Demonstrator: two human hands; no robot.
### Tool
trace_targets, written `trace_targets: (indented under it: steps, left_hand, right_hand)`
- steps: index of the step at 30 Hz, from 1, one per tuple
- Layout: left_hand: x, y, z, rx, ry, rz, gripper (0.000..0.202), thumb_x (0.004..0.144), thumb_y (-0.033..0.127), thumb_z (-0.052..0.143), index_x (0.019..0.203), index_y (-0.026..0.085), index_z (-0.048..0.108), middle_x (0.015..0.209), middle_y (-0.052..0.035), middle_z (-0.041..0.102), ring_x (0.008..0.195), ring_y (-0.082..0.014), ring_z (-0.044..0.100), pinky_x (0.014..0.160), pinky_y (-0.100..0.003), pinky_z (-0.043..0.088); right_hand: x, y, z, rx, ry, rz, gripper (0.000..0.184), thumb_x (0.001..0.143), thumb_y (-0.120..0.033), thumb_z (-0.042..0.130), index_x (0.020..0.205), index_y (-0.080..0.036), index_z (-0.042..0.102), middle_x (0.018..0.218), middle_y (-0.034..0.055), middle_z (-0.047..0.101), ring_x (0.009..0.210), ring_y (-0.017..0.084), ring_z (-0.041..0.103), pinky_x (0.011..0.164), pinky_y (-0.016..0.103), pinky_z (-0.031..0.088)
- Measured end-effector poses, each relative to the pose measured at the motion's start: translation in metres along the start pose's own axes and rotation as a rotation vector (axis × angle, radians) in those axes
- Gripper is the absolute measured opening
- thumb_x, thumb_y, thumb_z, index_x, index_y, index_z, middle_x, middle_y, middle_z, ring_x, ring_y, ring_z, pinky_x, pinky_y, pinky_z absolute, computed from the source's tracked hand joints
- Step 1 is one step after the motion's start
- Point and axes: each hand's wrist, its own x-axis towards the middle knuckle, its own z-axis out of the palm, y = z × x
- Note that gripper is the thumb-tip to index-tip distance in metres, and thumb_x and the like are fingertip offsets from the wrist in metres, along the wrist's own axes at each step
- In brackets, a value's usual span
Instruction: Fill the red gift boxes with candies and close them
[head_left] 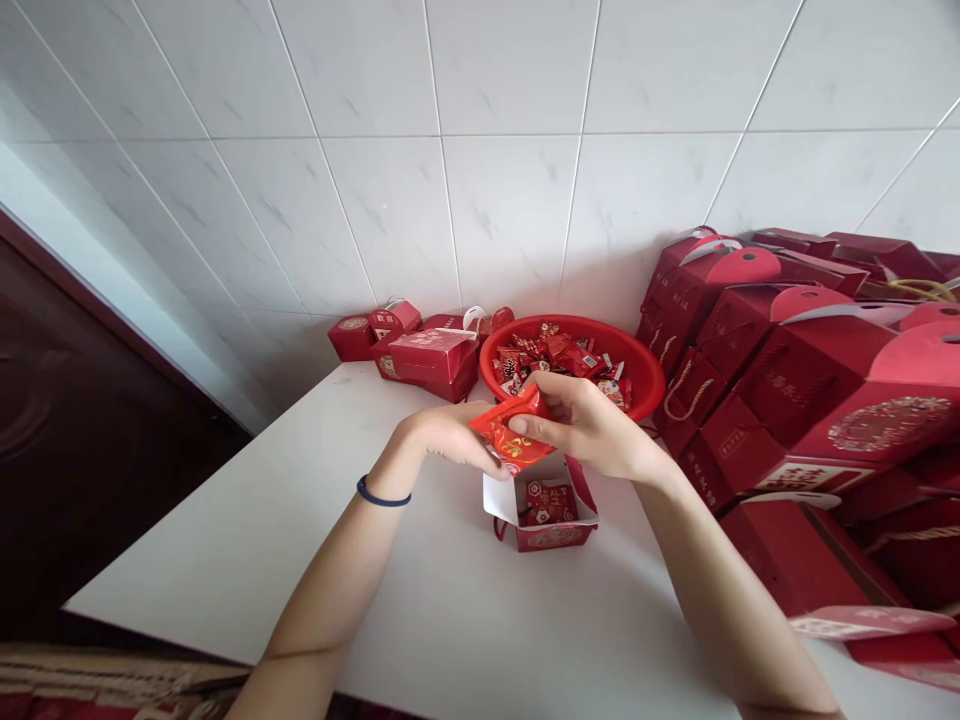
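Note:
Between my two hands is a shiny red candy packet [517, 438] with gold print, held above an opened gift box. My left hand [454, 435] supports the packet from the left, its thumb at the lower edge and its other fingers partly hidden behind it. My right hand [592, 425] pinches the packet from the right with the thumb on its face. Below them the small red gift box [556, 537] stands on the white table with its white-lined flaps spread. Inside it lies a dark red patterned packet [550, 503].
Behind my hands, a red plastic basin [651, 385] holds many small wrapped sweets. Closed red boxes [435, 362] stand at the back left of the white table [300, 500]. A tall pile of red gift boxes [795, 380] fills the right side. A tiled wall [510, 200] rises behind.

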Motion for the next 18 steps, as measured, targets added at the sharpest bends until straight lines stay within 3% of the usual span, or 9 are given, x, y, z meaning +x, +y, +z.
trace_targets:
  steps: [5,9,13,15,18]
  left_hand:
    - [0.002,0.005,-0.003,0.055,-0.087,0.076,0.026,0.073,0.023,0.072,0.098,0.020,0.069,0.096,-0.0008,0.072,0.085,-0.0181,0.064,0.071,-0.025,0.046]
    - [0.003,0.009,-0.005,0.095,-0.099,0.038,0.034,0.072,0.022,0.072,0.106,0.021,0.071,0.103,-0.0015,0.073,0.093,-0.0191,0.065,0.077,-0.025,0.047]
    - [0.003,0.007,-0.004,0.123,-0.094,0.041,0.032,0.072,0.024,0.072,0.104,0.020,0.071,0.098,-0.0020,0.072,0.091,-0.0191,0.065,0.074,-0.024,0.046]
    - [0.003,0.006,-0.004,0.123,-0.091,0.048,0.034,0.073,0.024,0.071,0.107,0.020,0.071,0.100,-0.0020,0.072,0.090,-0.0188,0.065,0.073,-0.023,0.046]
    - [0.003,0.005,-0.004,0.091,-0.091,0.040,0.036,0.073,0.024,0.072,0.108,0.021,0.071,0.105,-0.0026,0.073,0.094,-0.0194,0.065,0.076,-0.023,0.046]
  right_hand:
    - [-0.002,0.002,-0.010,-0.287,-0.321,0.109,0.004,0.086,-0.019,0.060,0.084,-0.016,0.061,0.071,-0.0023,0.057,0.062,0.010,0.047,0.060,0.023,0.031]
    - [-0.002,0.008,-0.015,-0.405,-0.532,0.154,0.015,0.084,-0.018,0.062,0.098,-0.017,0.068,0.080,0.0005,0.063,0.066,0.012,0.051,0.058,0.023,0.031]
    - [-0.004,0.007,-0.015,-0.428,-0.427,0.162,0.032,0.084,-0.011,0.057,0.113,-0.020,0.067,0.091,0.0022,0.069,0.072,0.013,0.057,0.061,0.023,0.033]
    - [-0.006,0.004,-0.017,-0.420,-0.372,0.137,0.027,0.085,-0.010,0.054,0.105,-0.019,0.069,0.089,0.0021,0.070,0.070,0.013,0.057,0.063,0.023,0.035]
    - [-0.008,-0.001,-0.015,-0.360,-0.394,0.055,0.023,0.087,-0.009,0.052,0.094,-0.018,0.072,0.081,0.0007,0.069,0.065,0.011,0.056,0.064,0.023,0.036]
